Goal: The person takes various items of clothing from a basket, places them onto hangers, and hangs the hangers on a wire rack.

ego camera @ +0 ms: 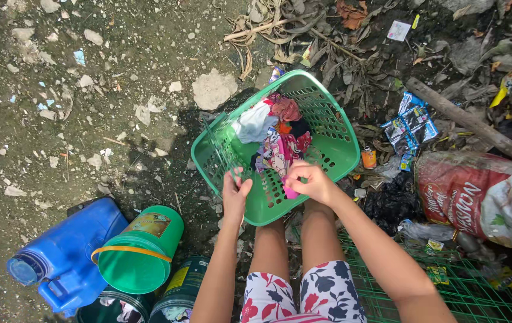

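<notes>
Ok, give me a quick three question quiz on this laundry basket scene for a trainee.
1. True or false: the green basket holds clothes.
2. Which hand pinches the pink cloth? A) left hand B) right hand C) neither
3. Fill in: the green bucket lies on its side next to a ____ jerrycan.

Key:
1. True; a heap of clothes lies inside it.
2. B; the right hand has its grip on the cloth, while the left hand is at the basket's near rim.
3. Blue; the blue jerrycan lies to the left of the bucket.
</notes>
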